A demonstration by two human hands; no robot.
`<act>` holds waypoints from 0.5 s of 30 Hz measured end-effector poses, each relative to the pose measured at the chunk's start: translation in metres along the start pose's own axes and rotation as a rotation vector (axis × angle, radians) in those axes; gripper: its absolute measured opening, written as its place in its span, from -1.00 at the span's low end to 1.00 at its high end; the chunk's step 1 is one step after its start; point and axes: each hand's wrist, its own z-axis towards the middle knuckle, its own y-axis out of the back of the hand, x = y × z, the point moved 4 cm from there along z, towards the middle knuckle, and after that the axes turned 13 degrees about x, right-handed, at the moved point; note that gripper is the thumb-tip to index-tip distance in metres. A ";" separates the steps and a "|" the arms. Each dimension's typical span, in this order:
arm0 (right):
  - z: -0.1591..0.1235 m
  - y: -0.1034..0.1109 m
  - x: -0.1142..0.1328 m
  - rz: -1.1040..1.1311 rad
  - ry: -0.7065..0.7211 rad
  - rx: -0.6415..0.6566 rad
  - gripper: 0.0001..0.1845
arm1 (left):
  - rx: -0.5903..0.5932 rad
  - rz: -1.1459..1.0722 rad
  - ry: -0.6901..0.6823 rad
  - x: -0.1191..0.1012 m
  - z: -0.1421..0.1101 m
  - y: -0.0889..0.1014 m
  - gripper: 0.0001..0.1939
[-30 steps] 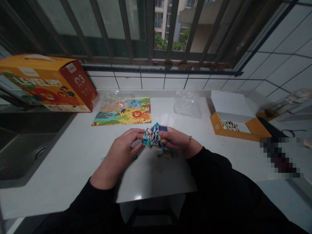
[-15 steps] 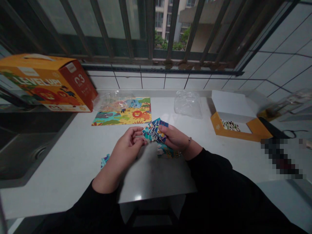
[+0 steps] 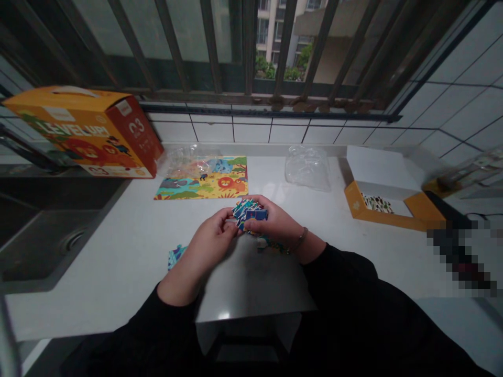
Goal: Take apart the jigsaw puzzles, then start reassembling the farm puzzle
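Both my hands meet over the white countertop [image 3: 118, 235], holding a small stack of colourful jigsaw puzzle pieces [image 3: 249, 213]. My right hand [image 3: 273, 221] grips the stack from above and my left hand [image 3: 208, 243] pinches its left edge. A loose puzzle piece [image 3: 176, 256] lies left of my left wrist. More pieces [image 3: 271, 245] lie partly hidden under my right hand. Beyond my hands lies a jungle-animal puzzle picture [image 3: 201, 179], out of reach of my fingers.
An orange puzzle box [image 3: 84, 131] stands at the far left, above a steel sink [image 3: 51, 235]. Clear plastic bags [image 3: 308, 168] lie along the tiled wall. An open box [image 3: 377, 205] holding pieces sits at the right. Window bars run behind.
The stack of pieces has drawn together into a tighter pile. My left fingers have closed onto its edge, and the view has shifted slightly.
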 end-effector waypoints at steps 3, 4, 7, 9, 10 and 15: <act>-0.001 0.008 0.001 0.021 -0.005 -0.037 -0.17 | -0.090 0.156 0.037 -0.007 -0.015 0.018 -0.37; -0.002 0.013 0.001 0.033 -0.002 -0.067 -0.20 | -0.132 0.309 0.071 -0.009 -0.024 0.030 -0.30; -0.004 0.027 0.001 0.072 0.019 -0.193 -0.31 | -0.103 0.804 0.240 -0.009 -0.054 0.068 -0.27; -0.005 0.034 0.001 0.101 0.041 -0.263 -0.36 | 0.036 0.937 0.391 0.003 -0.069 0.087 -0.38; -0.005 0.036 0.001 0.114 0.052 -0.290 -0.37 | 0.095 0.959 0.447 0.010 -0.075 0.094 -0.44; -0.004 0.039 -0.001 0.125 0.074 -0.346 -0.34 | 0.199 0.944 0.527 0.029 -0.076 0.100 -0.63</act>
